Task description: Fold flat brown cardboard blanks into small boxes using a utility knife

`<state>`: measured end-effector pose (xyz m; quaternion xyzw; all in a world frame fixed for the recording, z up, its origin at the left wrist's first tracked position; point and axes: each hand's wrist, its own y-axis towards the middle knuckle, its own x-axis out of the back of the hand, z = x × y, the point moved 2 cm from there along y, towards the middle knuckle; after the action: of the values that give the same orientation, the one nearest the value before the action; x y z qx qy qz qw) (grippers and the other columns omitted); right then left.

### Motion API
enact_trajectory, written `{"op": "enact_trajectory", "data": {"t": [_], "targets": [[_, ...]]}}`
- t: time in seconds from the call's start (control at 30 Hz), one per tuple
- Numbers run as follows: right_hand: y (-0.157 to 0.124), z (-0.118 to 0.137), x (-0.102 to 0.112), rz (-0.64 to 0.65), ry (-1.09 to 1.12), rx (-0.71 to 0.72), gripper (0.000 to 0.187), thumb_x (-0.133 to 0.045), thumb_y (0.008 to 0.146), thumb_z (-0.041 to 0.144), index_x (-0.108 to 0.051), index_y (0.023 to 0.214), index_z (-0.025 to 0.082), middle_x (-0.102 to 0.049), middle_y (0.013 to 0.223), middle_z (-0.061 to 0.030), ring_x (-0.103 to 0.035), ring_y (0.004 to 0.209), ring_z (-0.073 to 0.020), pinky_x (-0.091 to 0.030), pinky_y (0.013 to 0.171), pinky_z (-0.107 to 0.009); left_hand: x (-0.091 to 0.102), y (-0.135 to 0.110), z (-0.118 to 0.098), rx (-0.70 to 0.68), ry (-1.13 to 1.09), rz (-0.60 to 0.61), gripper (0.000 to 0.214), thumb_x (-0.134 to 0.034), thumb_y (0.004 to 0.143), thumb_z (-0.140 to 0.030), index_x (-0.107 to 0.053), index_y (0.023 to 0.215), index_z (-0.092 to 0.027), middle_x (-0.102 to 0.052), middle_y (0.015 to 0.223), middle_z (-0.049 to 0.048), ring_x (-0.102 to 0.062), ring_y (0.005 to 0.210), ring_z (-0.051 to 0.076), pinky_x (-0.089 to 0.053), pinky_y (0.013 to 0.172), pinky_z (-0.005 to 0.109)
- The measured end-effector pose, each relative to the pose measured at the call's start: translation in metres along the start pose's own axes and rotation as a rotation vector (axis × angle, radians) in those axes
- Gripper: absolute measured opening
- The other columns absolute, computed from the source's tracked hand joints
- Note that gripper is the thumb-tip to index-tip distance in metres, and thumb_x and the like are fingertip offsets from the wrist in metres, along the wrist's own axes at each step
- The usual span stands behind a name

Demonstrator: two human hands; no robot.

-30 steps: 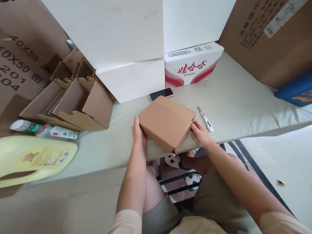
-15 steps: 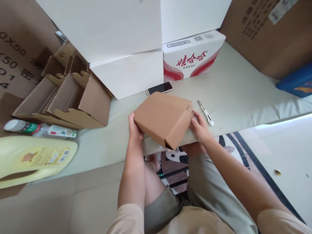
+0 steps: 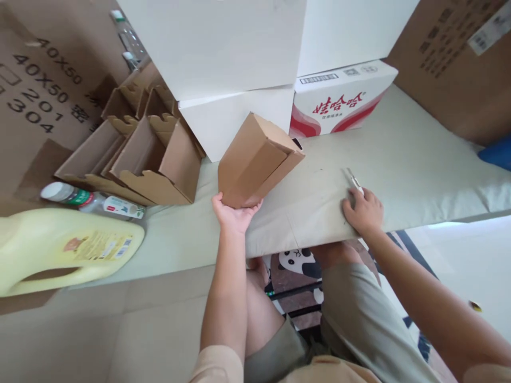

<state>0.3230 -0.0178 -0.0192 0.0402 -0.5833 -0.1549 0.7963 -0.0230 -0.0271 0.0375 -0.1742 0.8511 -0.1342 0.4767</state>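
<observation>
My left hand (image 3: 233, 215) grips the near end of a small closed brown cardboard box (image 3: 255, 159) and holds it tilted up above the pale grey-green table top (image 3: 399, 159). My right hand (image 3: 363, 211) rests on the table near its front edge, fingers curled over a white utility knife (image 3: 353, 181); only the knife's far tip shows. A dark phone (image 3: 297, 143) peeks out from behind the lifted box.
Stacked white boxes (image 3: 223, 53) and a red-and-white printed carton (image 3: 339, 101) stand at the back. Several folded brown cartons (image 3: 147, 154) lie at the left, with a yellow jug (image 3: 64, 250) and a bottle (image 3: 75, 198). A large brown carton (image 3: 459, 64) fills the right back.
My left hand has lifted the brown box and tipped it up to the left. My right hand let go of the box and moved right onto the utility knife.
</observation>
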Motion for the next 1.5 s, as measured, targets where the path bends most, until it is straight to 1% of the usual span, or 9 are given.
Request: {"op": "enact_trajectory", "data": {"t": [0.13,0.27,0.4,0.67,0.97,1.1,1.17,1.3,1.5], "targets": [[-0.003,-0.001,-0.002,-0.015,0.116,0.118,0.032,-0.04,0.086,0.025,-0.066,0.102,0.018,-0.065,0.105,-0.0162,-0.059,0.099,-0.0297,-0.045,0.091,-0.049,0.001,-0.006,-0.003,0.042,-0.014,0.076,0.037,-0.057,0.066,-0.047,-0.061,0.095,-0.024,-0.06,0.119,0.0127,-0.056,0.112,0.037,-0.05,0.081,0.053],[-0.014,0.013,0.009,0.023,0.415,-0.006,0.028,-0.044,0.086,0.028,-0.055,0.111,0.019,-0.065,0.084,-0.0075,-0.057,0.066,-0.0211,-0.048,0.069,-0.04,0.0,-0.003,0.0,0.053,0.013,0.086,0.038,-0.059,0.066,-0.047,-0.06,0.095,-0.024,-0.062,0.116,0.0119,-0.057,0.11,0.036,-0.051,0.08,0.051],[-0.032,0.074,0.025,0.176,0.796,0.02,0.05,-0.05,0.089,0.035,-0.039,0.135,0.023,-0.06,0.075,0.0009,-0.051,0.053,-0.0155,-0.043,0.055,-0.032,-0.003,0.004,0.006,0.028,0.066,0.085,0.04,-0.063,0.066,-0.046,-0.06,0.1,-0.026,-0.062,0.117,0.0098,-0.058,0.111,0.034,-0.051,0.082,0.05],[-0.051,0.182,0.002,0.517,0.994,0.037,0.022,-0.043,0.09,0.03,-0.056,0.106,0.023,-0.055,0.06,0.0044,-0.054,0.051,-0.0134,-0.041,0.052,-0.028,-0.005,0.011,0.016,0.0,0.216,0.136,0.053,-0.075,0.061,-0.049,-0.061,0.106,-0.024,-0.065,0.116,0.0098,-0.057,0.118,0.032,-0.052,0.079,0.037],[-0.062,0.176,-0.016,0.555,0.983,-0.065,0.019,-0.045,0.091,0.032,-0.051,0.107,0.024,-0.056,0.06,0.005,-0.056,0.051,-0.0153,-0.044,0.054,-0.03,-0.006,0.013,0.017,-0.017,0.212,0.121,0.054,-0.077,0.061,-0.044,-0.061,0.11,-0.026,-0.063,0.124,0.0081,-0.054,0.124,0.033,-0.052,0.08,0.038],[-0.061,0.171,-0.015,0.42,0.885,-0.047,0.022,-0.053,0.088,0.043,-0.049,0.077,0.023,-0.051,0.06,0.0027,-0.05,0.057,-0.0155,-0.039,0.054,-0.029,-0.007,0.012,0.022,-0.021,0.231,0.116,0.059,-0.079,0.061,-0.042,-0.06,0.116,-0.032,-0.061,0.13,0.0064,-0.056,0.122,0.031,-0.05,0.081,0.036],[-0.063,0.169,-0.018,0.509,0.97,-0.063,0.036,-0.049,0.09,0.05,-0.042,0.068,0.023,-0.044,0.054,0.004,-0.046,0.052,-0.0133,-0.036,0.049,-0.027,-0.006,0.013,0.025,-0.002,0.233,0.13,0.061,-0.079,0.063,-0.044,-0.059,0.12,-0.032,-0.062,0.13,0.007,-0.057,0.121,0.031,-0.049,0.083,0.037],[-0.07,0.171,-0.025,0.756,1.216,-0.157,0.038,-0.042,0.092,0.061,-0.05,0.091,0.023,-0.044,0.056,0.0072,-0.045,0.04,-0.0101,-0.03,0.036,-0.022,-0.004,0.014,0.027,0.008,0.239,0.14,0.064,-0.079,0.064,-0.043,-0.059,0.123,-0.032,-0.062,0.129,0.0076,-0.058,0.12,0.03,-0.049,0.085,0.037],[-0.073,0.171,-0.027,0.791,1.36,-0.208,0.05,-0.044,0.089,0.066,-0.053,0.113,0.023,-0.046,0.062,0.0074,-0.05,0.041,-0.0096,-0.038,0.033,-0.021,-0.008,0.01,0.025,-0.062,0.249,0.125,0.073,-0.08,0.065,-0.031,-0.05,0.13,-0.044,-0.056,0.136,-0.0002,-0.06,0.117,0.026,-0.05,0.085,0.035]]}}
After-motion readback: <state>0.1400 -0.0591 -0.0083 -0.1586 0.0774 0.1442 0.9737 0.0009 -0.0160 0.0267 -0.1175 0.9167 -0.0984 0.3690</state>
